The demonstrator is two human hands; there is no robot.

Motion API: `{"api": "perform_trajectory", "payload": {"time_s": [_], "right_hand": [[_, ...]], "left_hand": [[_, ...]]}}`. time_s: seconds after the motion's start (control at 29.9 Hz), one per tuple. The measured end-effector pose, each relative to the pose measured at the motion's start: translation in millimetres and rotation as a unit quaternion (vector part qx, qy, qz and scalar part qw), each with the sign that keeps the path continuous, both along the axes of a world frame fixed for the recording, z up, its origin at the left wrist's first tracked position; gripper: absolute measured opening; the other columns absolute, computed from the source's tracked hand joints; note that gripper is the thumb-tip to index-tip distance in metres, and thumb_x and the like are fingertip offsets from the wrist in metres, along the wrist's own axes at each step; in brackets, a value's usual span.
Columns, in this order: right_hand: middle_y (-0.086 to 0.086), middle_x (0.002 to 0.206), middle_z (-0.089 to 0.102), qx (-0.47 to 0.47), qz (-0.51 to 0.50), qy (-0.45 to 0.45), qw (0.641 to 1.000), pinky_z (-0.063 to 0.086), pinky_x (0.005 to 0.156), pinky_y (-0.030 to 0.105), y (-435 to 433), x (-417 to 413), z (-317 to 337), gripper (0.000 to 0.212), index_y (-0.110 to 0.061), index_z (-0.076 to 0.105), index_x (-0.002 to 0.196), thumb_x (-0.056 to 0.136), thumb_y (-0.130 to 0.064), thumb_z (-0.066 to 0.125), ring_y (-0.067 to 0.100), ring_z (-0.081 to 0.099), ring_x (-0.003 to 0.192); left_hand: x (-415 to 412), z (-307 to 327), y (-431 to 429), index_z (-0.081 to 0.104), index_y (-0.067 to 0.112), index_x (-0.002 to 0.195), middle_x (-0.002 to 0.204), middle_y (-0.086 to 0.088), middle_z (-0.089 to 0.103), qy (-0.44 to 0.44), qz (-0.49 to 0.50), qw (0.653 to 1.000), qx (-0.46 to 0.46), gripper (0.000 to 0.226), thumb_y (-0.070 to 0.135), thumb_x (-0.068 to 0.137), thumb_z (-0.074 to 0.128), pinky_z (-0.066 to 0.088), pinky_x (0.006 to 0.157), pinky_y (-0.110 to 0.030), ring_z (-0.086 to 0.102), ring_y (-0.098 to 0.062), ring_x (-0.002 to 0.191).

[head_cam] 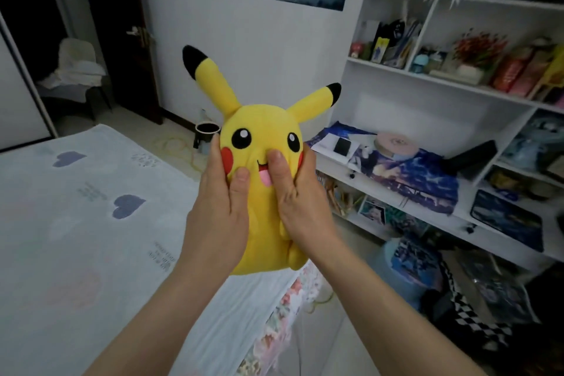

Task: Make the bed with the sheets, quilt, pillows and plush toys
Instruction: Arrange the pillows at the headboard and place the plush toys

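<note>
Both hands grip the yellow Pikachu plush (265, 192) upright in mid-air over the bed's right edge: left hand (221, 201) on one side, right hand (297, 195) on the other, thumbs pressed into its face. Released here, it would likely tumble off the sheet (76, 223) (cloud-printed, seemingly smooth) to the floor beside the shelf (427, 79).

The yellow plush toy (262, 180) is upright and faces the camera — two long black-tipped ears, black eyes, red cheeks, an open mouth with a pink tongue. It is held in the air above the bed's (91, 238) right edge. The bed's pale sheet (55, 290) — printed with blue clouds — lies flat and smooth.
</note>
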State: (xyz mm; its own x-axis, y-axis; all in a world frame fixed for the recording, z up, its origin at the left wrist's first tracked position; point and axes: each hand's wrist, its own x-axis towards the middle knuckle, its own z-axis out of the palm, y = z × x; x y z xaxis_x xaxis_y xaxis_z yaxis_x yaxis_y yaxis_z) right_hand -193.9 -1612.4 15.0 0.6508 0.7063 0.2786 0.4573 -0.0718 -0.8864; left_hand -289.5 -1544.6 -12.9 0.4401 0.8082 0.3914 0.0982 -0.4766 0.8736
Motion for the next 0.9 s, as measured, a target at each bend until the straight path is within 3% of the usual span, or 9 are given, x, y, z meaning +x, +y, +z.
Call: {"api": "perform_trajectory", "payload": {"time_s": [0.13, 0.3, 0.47, 0.64, 0.67, 0.74, 0.9], "right_hand": [[-0.017, 0.122, 0.051, 0.002, -0.039, 0.005, 0.999, 0.039, 0.088, 0.027, 9.9, 73.5, 8.0, 0.066, -0.037, 0.030, 0.137, 0.082, -0.073, 0.031, 0.008, 0.051, 0.109], [-0.018, 0.116, 0.052, 0.011, -0.093, 0.006, 0.996, 0.040, 0.086, 0.027, 18.0, 192.0, 13.3, 0.069, -0.035, 0.031, 0.136, 0.079, -0.074, 0.030, 0.007, 0.052, 0.106], [-0.033, 0.110, 0.047, 0.026, -0.088, 0.016, 0.996, 0.034, 0.089, 0.021, 38.7, 310.0, 12.6, 0.055, -0.044, 0.030, 0.136, 0.087, -0.069, 0.023, -0.005, 0.047, 0.099], [-0.020, 0.137, 0.043, 0.007, -0.059, 0.016, 0.998, 0.029, 0.105, 0.022, 91.8, 393.6, 17.6, 0.066, -0.041, 0.023, 0.148, 0.088, -0.066, 0.011, -0.002, 0.040, 0.121], [-0.024, 0.131, 0.045, 0.001, -0.047, 0.012, 0.999, 0.030, 0.102, 0.015, 105.5, 406.2, 17.4, 0.063, -0.041, 0.024, 0.147, 0.089, -0.064, 0.012, -0.009, 0.041, 0.113], [-0.036, 0.116, 0.042, -0.015, -0.016, -0.002, 1.000, 0.025, 0.082, -0.007, 136.1, 428.4, 13.9, 0.054, -0.039, 0.027, 0.145, 0.096, -0.057, 0.014, -0.024, 0.040, 0.090], [-0.025, 0.122, 0.030, -0.015, 0.012, 0.029, 0.999, 0.016, 0.065, -0.015, 178.4, 465.8, 7.9, 0.055, -0.032, 0.019, 0.152, 0.101, -0.052, 0.017, -0.029, 0.020, 0.086]], "left_hand": [[80.2, 6.4, 19.6, 0.004, 0.043, 0.153, 0.157, 0.020, 0.022, 0.000, -0.045, 0.999, 0.008, 0.064, 0.058, 0.094, 0.025, 0.031, 0.106, -0.029, 0.031, -0.005, 0.139], [207.6, 9.8, 39.5, 0.006, 0.045, 0.151, 0.155, 0.019, 0.028, 0.004, -0.093, 0.995, 0.022, 0.065, 0.064, 0.091, 0.023, 0.037, 0.110, -0.041, 0.037, -0.008, 0.137], [322.0, 8.7, 55.2, 0.007, 0.046, 0.151, 0.156, 0.023, 0.023, -0.027, -0.097, 0.995, 0.026, 0.063, 0.063, 0.093, 0.024, 0.033, 0.114, -0.040, 0.027, -0.002, 0.142], [398.7, 11.2, 98.3, 0.005, 0.048, 0.151, 0.155, 0.026, 0.023, -0.039, -0.034, 0.999, 0.015, 0.062, 0.062, 0.092, 0.022, 0.033, 0.108, -0.026, 0.030, 0.007, 0.135], [408.2, 10.9, 109.1, 0.005, 0.048, 0.151, 0.154, 0.026, 0.024, -0.038, -0.024, 0.999, 0.014, 0.062, 0.062, 0.092, 0.021, 0.033, 0.108, -0.027, 0.030, 0.008, 0.135], [426.9, 4.2, 136.3, 0.007, 0.045, 0.152, 0.155, 0.025, 0.024, -0.046, -0.004, 0.999, 0.011, 0.062, 0.061, 0.093, 0.022, 0.032, 0.112, -0.030, 0.029, 0.008, 0.137], [457.9, 2.7, 178.2, 0.010, 0.037, 0.154, 0.156, 0.024, 0.023, -0.041, -0.004, 0.999, 0.009, 0.055, 0.050, 0.102, 0.024, 0.028, 0.117, -0.035, 0.024, 0.006, 0.140]]}}
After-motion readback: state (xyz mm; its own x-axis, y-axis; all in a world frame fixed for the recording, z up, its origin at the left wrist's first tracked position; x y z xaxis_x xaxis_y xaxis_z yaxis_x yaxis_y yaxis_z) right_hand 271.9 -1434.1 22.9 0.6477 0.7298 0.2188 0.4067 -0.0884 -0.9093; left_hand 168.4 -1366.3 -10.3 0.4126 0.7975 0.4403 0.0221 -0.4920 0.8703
